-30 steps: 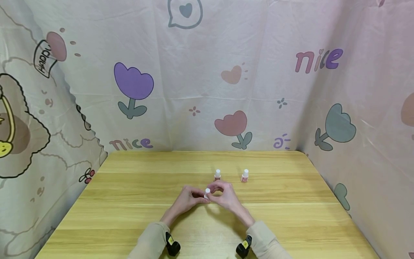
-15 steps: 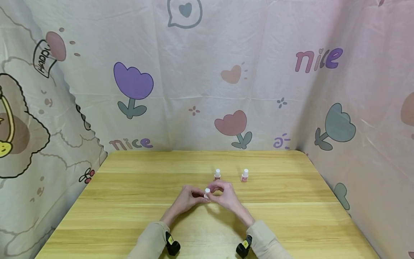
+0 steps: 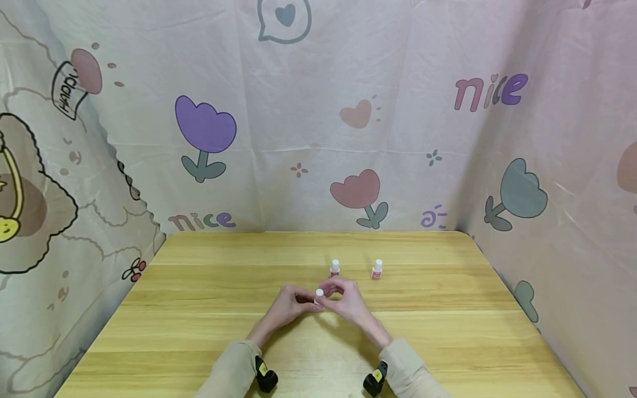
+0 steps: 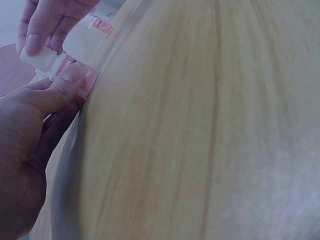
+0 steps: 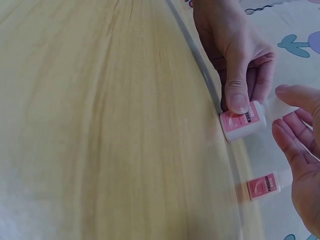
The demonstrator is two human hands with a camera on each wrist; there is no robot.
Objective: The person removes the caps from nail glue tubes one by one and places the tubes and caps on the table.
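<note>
A small white bottle with a pink label (image 5: pixel 234 130) stands upright on the table between the two hands. Its body is pinched by the left hand (image 3: pixel 288 305), whose thumb lies across the label in both wrist views. At the top, the right hand (image 3: pixel 346 303) has its thumb and fingers around the white cap (image 3: pixel 319 293). The left wrist view shows the right thumb on the side of that cap (image 4: pixel 39 59). Beyond the hands stands a second matching bottle (image 3: pixel 335 267), its base partly hidden by the right hand. To its right is a third one (image 3: pixel 376 270), also capped.
The wooden table (image 3: pixel 199 276) reaches back to a printed cloth (image 3: pixel 298 110) with flowers and lettering. More printed cloth hangs at both sides. A small black device (image 3: pixel 266 377) is strapped at the left wrist, another black device (image 3: pixel 375 379) at the right.
</note>
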